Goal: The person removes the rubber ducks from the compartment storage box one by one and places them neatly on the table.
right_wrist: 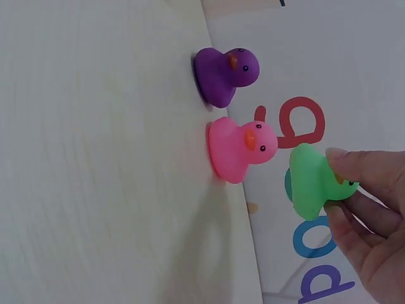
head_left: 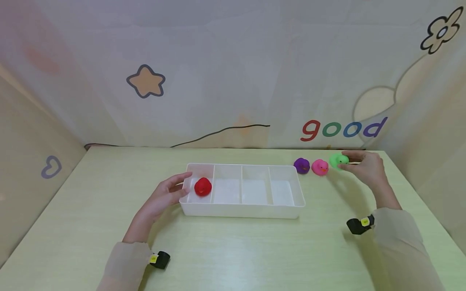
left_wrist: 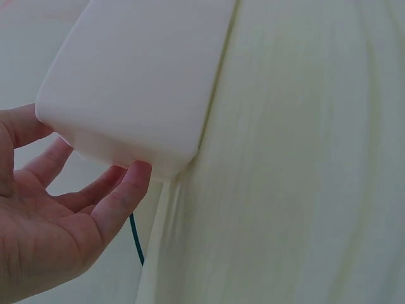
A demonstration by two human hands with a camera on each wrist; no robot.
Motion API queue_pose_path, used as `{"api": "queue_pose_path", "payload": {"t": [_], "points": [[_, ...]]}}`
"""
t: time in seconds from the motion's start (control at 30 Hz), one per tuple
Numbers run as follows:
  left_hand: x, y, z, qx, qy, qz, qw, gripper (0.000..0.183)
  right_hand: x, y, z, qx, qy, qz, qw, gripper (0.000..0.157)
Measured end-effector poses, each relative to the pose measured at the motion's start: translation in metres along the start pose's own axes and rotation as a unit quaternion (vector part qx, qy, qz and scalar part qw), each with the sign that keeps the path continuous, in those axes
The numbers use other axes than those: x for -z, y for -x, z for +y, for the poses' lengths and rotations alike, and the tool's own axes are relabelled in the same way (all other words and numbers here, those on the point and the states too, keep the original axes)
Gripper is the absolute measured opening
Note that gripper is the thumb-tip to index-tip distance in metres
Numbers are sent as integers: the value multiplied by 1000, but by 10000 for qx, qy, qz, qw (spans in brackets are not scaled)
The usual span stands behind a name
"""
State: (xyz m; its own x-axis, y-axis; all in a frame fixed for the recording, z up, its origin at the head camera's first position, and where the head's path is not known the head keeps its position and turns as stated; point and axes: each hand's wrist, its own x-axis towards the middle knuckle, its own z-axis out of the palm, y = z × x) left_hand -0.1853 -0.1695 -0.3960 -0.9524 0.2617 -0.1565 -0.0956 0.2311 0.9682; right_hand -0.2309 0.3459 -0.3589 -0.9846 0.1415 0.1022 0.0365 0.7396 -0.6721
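My right hand [head_left: 368, 167] pinches a green rubber duck [head_left: 337, 161] between thumb and fingers at the back right of the table. In the right wrist view the green duck [right_wrist: 310, 183] is raised off the tabletop. Beside it a pink rubber duck [head_left: 320, 167] and a purple rubber duck [head_left: 301, 166] stand in a row. My left hand [head_left: 165, 196] holds the left end of a white divided tray [head_left: 240, 210], thumb and fingers spread around its end wall [left_wrist: 120, 142]. A red rubber duck [head_left: 202, 186] sits in the tray's leftmost compartment.
The light wooden table [head_left: 233, 254] meets a printed cloth backdrop [head_left: 233, 72] just behind the ducks. More cloth hangs along both sides. The purple duck stands close to the tray's back right corner.
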Motion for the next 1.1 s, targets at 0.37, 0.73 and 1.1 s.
{"api": "queue_pose_path", "payload": {"t": [0.37,0.73,1.1], "points": [[0,-1,-1,-19,-23,6,10000,50,-9,-9,13,-88,388,37,9992,46],[-1,-2,-1,11,-37,33,10000,50,-17,-13,27,-375,464,-223,9980,44],[1,0,-1,-13,-5,17,10000,50,-19,-14,31,-308,519,-271,9978,44]]}}
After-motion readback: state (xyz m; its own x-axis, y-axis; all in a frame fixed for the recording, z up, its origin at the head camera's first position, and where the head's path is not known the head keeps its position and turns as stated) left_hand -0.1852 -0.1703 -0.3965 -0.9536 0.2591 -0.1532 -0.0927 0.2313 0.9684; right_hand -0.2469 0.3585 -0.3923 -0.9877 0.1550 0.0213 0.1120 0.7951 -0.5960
